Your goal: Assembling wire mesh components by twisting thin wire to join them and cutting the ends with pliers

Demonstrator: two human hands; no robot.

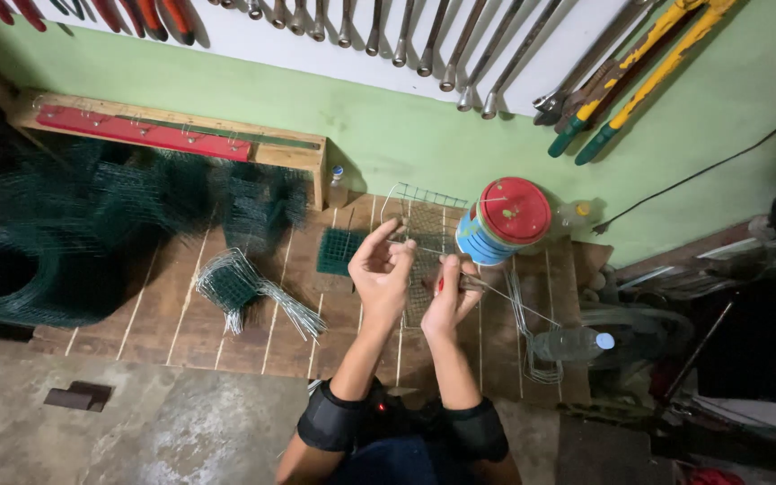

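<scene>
1. Hands first: the left hand (pixel 381 269) is raised over the wooden board (pixel 181 305), thumb and fingers pinched narrow on a thin wire (pixel 410 242) that runs off to the right.
2. Just beside it, nearly touching, the right hand (pixel 449 296) is closed around a small tool with a red handle (pixel 440 285); what kind of tool it is I cannot tell from here.
3. Directly under and behind both hands lies a panel of bare wire mesh (pixel 424 220), its far edge bent upward near the green wall (pixel 406 135). The pinched wire sits across this panel, so the work is right between the fingers and the mesh.
4. To the right of the mesh, close to the right hand, a blue tin with a red lid (pixel 505 220) lies tilted on its side.
5. Further right and nearer the person, a clear plastic bottle (pixel 577 343) lies flat, with bent loose wires (pixel 527 314) beside it.
6. To the left of the left hand sits a small green mesh square (pixel 341 251), then a bundle of cut wire pieces (pixel 253 292).
7. Far left, dark green mesh rolls (pixel 38 269) are heaped up.
8. On the wall above hang spanners (pixel 424 36) and yellow-handled cutters (pixel 639 63).
</scene>
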